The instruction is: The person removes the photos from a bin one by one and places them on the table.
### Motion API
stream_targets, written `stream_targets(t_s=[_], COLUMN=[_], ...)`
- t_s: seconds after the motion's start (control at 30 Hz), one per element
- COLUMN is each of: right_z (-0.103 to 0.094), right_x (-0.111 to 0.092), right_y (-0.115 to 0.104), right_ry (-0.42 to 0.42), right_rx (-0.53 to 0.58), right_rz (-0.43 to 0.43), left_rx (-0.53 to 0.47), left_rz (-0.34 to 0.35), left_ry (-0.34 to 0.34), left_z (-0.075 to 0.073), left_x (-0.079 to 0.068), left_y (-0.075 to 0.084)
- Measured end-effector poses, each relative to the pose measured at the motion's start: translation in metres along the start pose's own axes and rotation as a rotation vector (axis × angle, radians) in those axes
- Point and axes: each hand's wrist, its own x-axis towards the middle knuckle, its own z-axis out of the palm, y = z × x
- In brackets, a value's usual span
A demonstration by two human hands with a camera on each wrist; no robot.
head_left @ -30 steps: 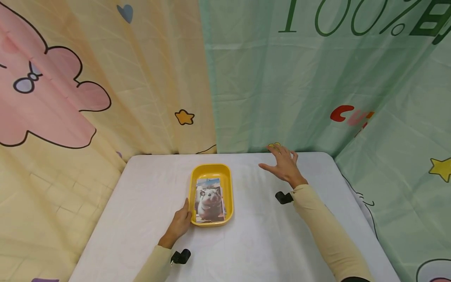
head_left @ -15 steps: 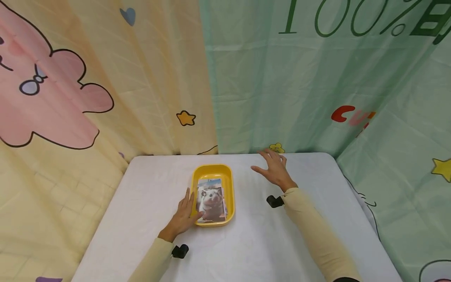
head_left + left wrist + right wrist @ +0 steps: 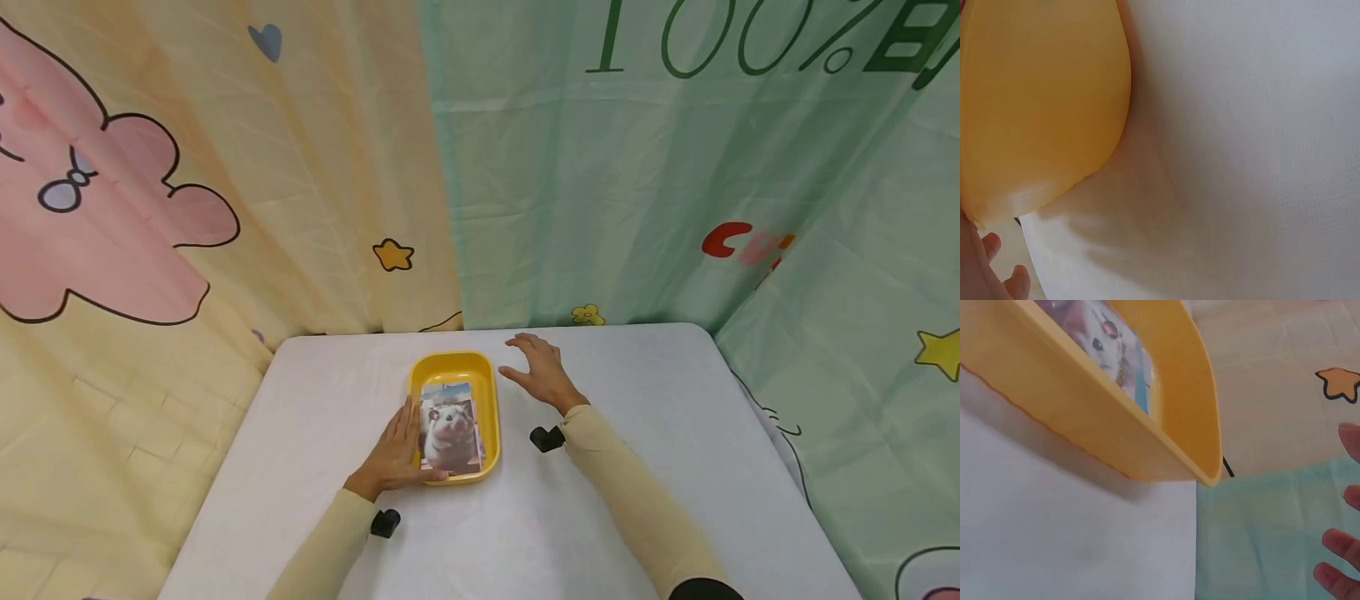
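Head view: yellow tray (image 3: 452,367) runs near-to-far

On counter (image 3: 322,392) near far edge, left of middle. Top photo card (image 3: 452,433): same long axis, picture's top toward far edge. Tray likely light, stiff, slick; grab both long sides. Left hand (image 3: 396,457): straight fingers along near-left side. Right hand (image 3: 543,372): spread, just off far-right corner.

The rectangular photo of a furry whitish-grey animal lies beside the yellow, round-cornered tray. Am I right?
Not quite: the furry-animal photo lies inside the yellow, round-cornered tray, not beside it. The head view shows this.
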Motion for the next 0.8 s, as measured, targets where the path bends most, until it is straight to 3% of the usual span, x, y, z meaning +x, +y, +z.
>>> stream_targets(t_s=[0.3,0.47,0.8], right_z=[0.037,0.058,0.098], right_x=[0.003,0.005,0.004], right_y=[-0.013,-0.022,-0.034], right_ry=[-0.058,-0.107,-0.192], right_rx=[0.084,0.131,0.112], right_rz=[-0.058,-0.130,-0.160], left_rx=[0.071,0.092,0.115], left_rz=[0.041,0.000,-0.017], left_ry=[0.008,0.007,-0.008], left_z=[0.001,0.001,0.000], left_x=[0.003,0.005,0.006], left_y=[-0.002,-0.001,-0.002])
